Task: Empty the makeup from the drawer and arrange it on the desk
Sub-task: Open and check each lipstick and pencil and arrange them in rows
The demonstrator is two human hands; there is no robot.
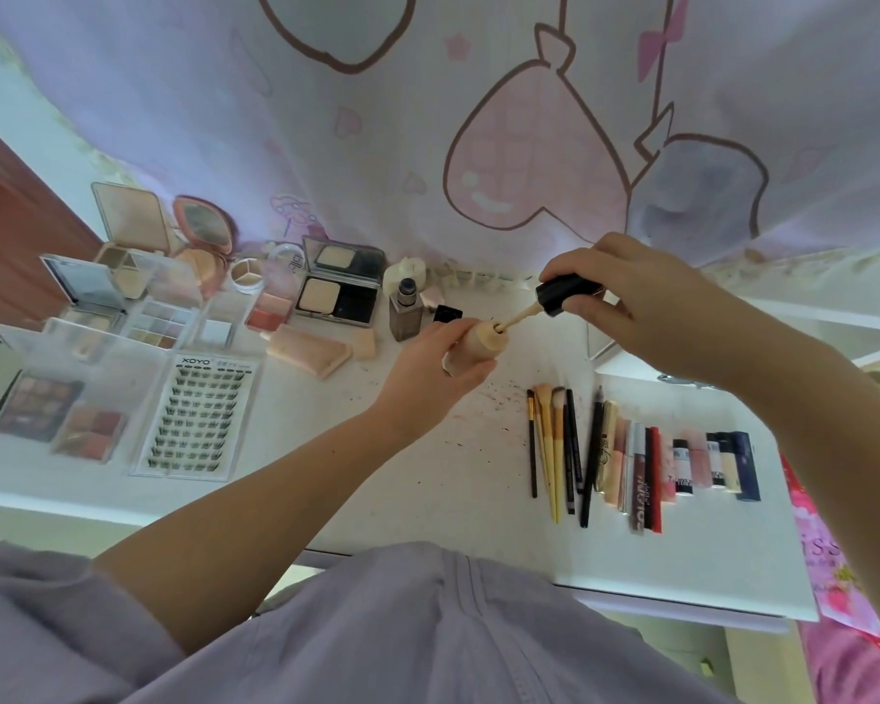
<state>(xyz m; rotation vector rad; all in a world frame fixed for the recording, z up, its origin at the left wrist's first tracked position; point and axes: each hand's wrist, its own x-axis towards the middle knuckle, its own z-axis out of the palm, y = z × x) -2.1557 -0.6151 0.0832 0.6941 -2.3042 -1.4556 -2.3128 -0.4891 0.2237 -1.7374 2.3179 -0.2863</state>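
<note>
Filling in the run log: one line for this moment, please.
left hand: holds foundation bottle | right hand: grips black cap, wand at bottle mouth | brushes: lined up on desk

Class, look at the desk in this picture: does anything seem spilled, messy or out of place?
Yes. Dark and reddish specks are scattered over the white desk left of the brushes, like spilled crumbs or powder. Everything else lies in tidy groups.

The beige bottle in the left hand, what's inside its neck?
The tip of a beige wand sits in the neck of the bottle. The right hand holds its black cap. The left hand covers the bottle's body, so the fill level is hidden.
</note>
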